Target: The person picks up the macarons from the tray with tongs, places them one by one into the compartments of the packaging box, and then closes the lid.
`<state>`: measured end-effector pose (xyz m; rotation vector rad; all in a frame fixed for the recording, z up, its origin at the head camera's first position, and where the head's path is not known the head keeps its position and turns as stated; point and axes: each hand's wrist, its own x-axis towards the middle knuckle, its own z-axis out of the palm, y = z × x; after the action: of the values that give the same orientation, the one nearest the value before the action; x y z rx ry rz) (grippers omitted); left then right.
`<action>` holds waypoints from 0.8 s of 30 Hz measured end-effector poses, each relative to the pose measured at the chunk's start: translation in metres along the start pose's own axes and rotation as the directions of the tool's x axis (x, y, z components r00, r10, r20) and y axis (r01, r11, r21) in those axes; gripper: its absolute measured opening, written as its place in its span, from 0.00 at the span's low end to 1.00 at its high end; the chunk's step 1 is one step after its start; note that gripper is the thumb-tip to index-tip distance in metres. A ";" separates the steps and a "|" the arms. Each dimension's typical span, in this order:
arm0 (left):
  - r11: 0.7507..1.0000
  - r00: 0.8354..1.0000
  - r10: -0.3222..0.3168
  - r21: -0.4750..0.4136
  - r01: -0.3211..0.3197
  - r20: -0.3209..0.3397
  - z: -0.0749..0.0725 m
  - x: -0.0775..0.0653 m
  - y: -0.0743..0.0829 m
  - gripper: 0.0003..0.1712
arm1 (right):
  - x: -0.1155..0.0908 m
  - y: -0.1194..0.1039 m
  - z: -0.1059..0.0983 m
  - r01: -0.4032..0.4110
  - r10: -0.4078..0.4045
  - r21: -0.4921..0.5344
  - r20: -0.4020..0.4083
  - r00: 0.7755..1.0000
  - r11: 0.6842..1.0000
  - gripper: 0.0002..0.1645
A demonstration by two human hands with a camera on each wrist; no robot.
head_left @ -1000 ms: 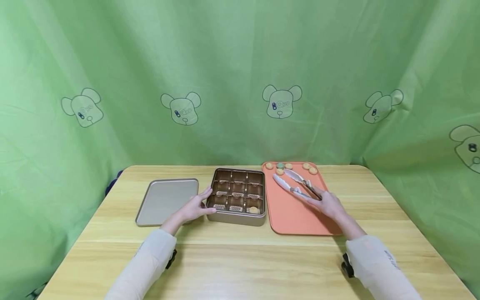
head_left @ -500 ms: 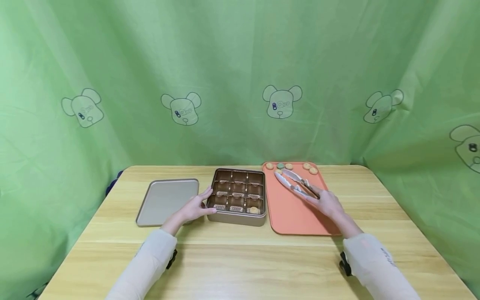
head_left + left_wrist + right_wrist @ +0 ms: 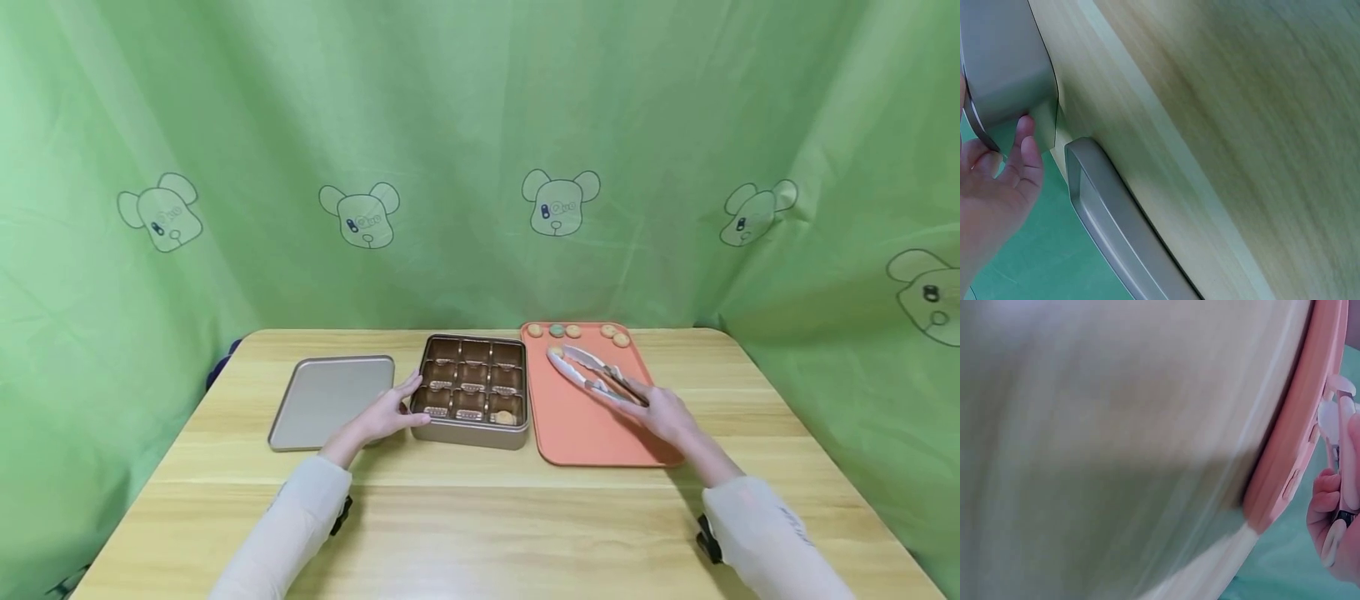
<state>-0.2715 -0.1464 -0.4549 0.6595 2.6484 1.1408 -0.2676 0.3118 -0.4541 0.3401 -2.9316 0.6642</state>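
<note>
Head view: we counted one nine-compartment tin (image 3: 468, 434) on the worktop (image 3: 450, 525), a cookie (image 3: 504, 417) in its near right compartment. The left hand (image 3: 386, 415) touched its left side, fingers spread. Right of it lay one orange tray (image 3: 585, 429), five cookies (image 3: 573, 331) near its far edge. The right hand (image 3: 663, 413) gripped tongs (image 3: 572, 374), fingers curled round the handles; a sixth cookie (image 3: 556, 352) lay at the tips, contact unclear to us.
</note>
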 end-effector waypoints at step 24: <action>1.000 1.000 -0.012 -0.012 0.012 0.006 -0.001 -0.001 0.005 0.48 | -0.021 0.004 -0.018 0.089 -0.090 0.240 -0.007 0.996 0.967 0.34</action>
<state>-0.2693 -0.1446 -0.4510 0.6431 2.6349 1.1486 -0.2472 0.3275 -0.4433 0.4937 -2.8225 1.0082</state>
